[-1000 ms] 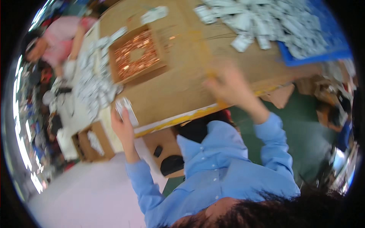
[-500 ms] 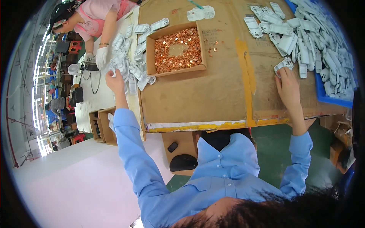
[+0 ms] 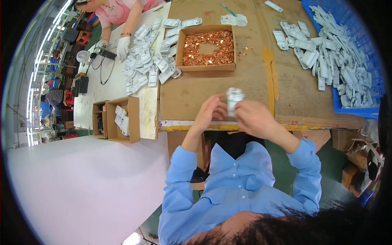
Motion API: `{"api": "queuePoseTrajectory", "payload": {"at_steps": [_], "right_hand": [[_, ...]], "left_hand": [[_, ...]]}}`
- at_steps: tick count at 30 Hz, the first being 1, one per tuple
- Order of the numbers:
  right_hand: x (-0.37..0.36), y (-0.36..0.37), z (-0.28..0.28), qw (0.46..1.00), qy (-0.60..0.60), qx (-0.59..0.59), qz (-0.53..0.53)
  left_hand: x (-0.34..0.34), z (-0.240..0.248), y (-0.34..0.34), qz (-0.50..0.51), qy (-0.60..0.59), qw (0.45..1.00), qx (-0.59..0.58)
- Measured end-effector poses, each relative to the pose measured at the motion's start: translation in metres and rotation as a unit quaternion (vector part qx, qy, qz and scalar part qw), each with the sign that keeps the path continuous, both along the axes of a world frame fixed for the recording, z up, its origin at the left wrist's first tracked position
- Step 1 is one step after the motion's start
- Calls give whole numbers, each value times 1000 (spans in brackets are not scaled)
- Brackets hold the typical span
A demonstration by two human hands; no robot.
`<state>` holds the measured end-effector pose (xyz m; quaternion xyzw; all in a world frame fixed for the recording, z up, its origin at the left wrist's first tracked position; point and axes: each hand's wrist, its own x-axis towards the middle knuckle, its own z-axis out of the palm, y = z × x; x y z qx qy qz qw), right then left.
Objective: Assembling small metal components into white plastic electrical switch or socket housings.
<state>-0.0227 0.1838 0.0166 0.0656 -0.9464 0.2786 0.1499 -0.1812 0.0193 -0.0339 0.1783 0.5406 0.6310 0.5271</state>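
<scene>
A white plastic housing, slightly blurred, stands upright over the front part of the cardboard-covered table. My right hand pinches it at its lower right side. Just left of it, my left hand has its fingers loosely curled and apart, with nothing visible in them. Its fingertips are close to the housing's left edge; whether they touch it I cannot tell. Beyond both hands, a shallow cardboard box holds many small copper-coloured metal pieces.
White housings lie piled on the left table, where a co-worker's gloved hand rests. A blue crate on the right overflows with similar parts. Small cartons stand at left. A teal tool lies at the back.
My right hand has brought a housing from beside the blue crate to the middle front. My left hand has come back from the left pile to meet it. The view has shifted slightly.
</scene>
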Motion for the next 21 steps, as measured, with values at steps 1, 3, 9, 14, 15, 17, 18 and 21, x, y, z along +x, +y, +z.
{"api": "queuePoseTrajectory", "payload": {"at_steps": [1, 3, 9, 14, 15, 17, 18, 21], "right_hand": [[-9, -18, -9, 1000, -4, 20, 13], [-25, -38, -10, 999, -8, 44, 26], [-78, -16, 3, 989, 101, -71, -77], [-184, 52, 6, 994, -29, -26, -104], [-201, 61, -1, 993, -31, -28, -107], [-233, 71, -17, 994, -80, 40, -68], [-243, 71, -21, 994, -82, 39, -65], [-260, 69, -31, 984, -140, 97, -59]], "left_hand": [[3, -12, 5, 57, -27, 998, -5], [-7, -30, -1, 102, 43, 994, 13], [-61, -28, -22, 244, 288, 924, -62], [-72, -58, -19, 277, 263, 924, -15], [-71, -57, -17, 278, 254, 926, -14], [-69, -55, -16, 280, 244, 928, -16], [-68, -53, -17, 281, 245, 927, -27], [-67, -50, -17, 288, 240, 926, -34]]}}
